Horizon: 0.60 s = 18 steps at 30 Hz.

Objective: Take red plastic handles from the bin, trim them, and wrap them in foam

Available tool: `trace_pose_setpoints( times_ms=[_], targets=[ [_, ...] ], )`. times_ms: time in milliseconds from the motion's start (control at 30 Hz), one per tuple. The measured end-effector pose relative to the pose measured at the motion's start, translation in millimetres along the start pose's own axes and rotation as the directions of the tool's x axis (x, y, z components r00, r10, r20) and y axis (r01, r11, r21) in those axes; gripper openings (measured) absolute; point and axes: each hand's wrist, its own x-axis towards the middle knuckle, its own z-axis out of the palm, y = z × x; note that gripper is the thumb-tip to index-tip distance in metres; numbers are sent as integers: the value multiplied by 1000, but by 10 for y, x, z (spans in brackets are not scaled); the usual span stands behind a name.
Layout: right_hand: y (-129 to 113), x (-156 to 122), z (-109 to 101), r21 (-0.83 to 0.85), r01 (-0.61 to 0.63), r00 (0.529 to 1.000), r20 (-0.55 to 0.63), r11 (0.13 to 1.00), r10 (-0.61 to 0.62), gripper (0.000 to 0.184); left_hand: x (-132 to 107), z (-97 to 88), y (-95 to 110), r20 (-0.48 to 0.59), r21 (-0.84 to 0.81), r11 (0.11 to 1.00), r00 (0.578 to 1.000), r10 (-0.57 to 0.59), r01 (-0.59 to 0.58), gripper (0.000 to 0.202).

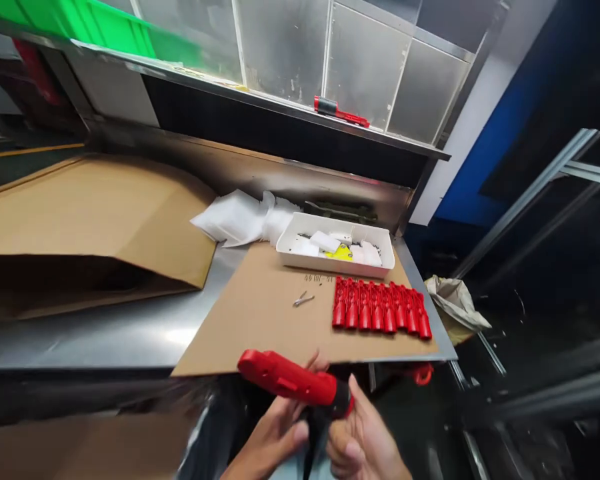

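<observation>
The right hand (365,440) holds one end of a red tool (290,381), with its thumb up by the black ring (342,399) and its other fingers curled in. The left hand (280,433) holds the same tool from below and behind. Its fingertips peek out past the top edge, and its thumb is away from the red part. I cannot tell how tight either hand squeezes. The red tool is up in front of the near edge of the table (130,340), and its far end points to the left.

On the table is a flat brown sheet (250,320). Red pieces (377,308) sit side by side in a row near its right edge. Small metal bits (303,299) lie to the left of the row. Behind the row is a white tray (330,264) with white pieces and a yellow piece (341,252) in it. White wrapping (235,217) is by the tray's left end. A big brown box (105,207) is at the left. Up on the ledge lies a red and black piece (340,112).
</observation>
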Motion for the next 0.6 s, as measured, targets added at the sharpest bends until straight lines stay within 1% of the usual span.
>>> trace_pose_setpoints(
  times_ms=[33, 67, 100, 133, 167, 200, 233, 267, 300, 333, 367, 400, 433, 500, 533, 600],
  targets=[
    [149, -92, 96, 11, -42, 999, 32, 999, 42, 75, -121, 20, 69, 70, -23, 1000, 998, -6, 8, 68],
    [289, -194, 179, -8, -69, 997, 28, 998, 69, 77, -248, 40, 130, 79, -7, 1000, 997, -4, 5, 63],
    [418, -302, 249, -52, -57, 998, -19, 997, 57, 83, -379, 54, 175, 66, -1, 1000, 998, -24, 24, 59],
    [534, -411, 309, -131, -11, 995, -96, 991, -2, 89, -511, 57, 202, 33, -21, 999, 999, -43, 44, 57],
    [638, -517, 364, -238, 63, 975, -192, 969, -111, 92, -641, 48, 209, -7, -70, 995, 997, -72, 71, 57],
    [727, -616, 418, -363, 147, 922, -288, 920, -261, 90, -764, 26, 199, -46, -144, 985, 994, -101, 93, 58],
    [802, -704, 475, -490, 216, 833, -359, 844, -421, 81, -878, -5, 172, -78, -224, 969, 989, -122, 102, 60],
    [865, -777, 537, -605, 250, 738, -386, 756, -553, 70, -982, -44, 133, -103, -294, 951, 985, -135, 100, 60],
    [918, -834, 603, -690, 260, 669, -376, 675, -642, 58, -1075, -87, 84, -119, -341, 936, 983, -139, 90, 60],
    [965, -872, 672, -745, 262, 634, -345, 613, -692, 50, -1159, -132, 29, -125, -369, 926, 983, -135, 81, 59],
    [1008, -892, 739, -780, 264, 627, -309, 568, -715, 44, -1235, -175, -29, -131, -386, 920, 984, -124, 65, 58],
    [1051, -895, 800, -800, 263, 638, -275, 540, -719, 40, -1304, -217, -85, -134, -393, 918, 985, -108, 47, 58],
    [1094, -886, 850, -806, 262, 658, -252, 530, -709, 37, -1367, -253, -136, -134, -392, 919, 987, -88, 29, 57],
    [1174, -850, 917, -782, 268, 693, -250, 563, -677, 36, -1473, -308, -213, -129, -382, 924, 990, -53, 0, 56],
    [1206, -833, 935, -758, 275, 700, -264, 592, -664, 36, -1516, -324, -237, -121, -376, 927, 992, -42, -7, 55],
    [1242, -817, 953, -695, 318, 691, -296, 645, -660, 35, -1574, -330, -259, -88, -359, 933, 995, -37, 3, 52]
  ],
)
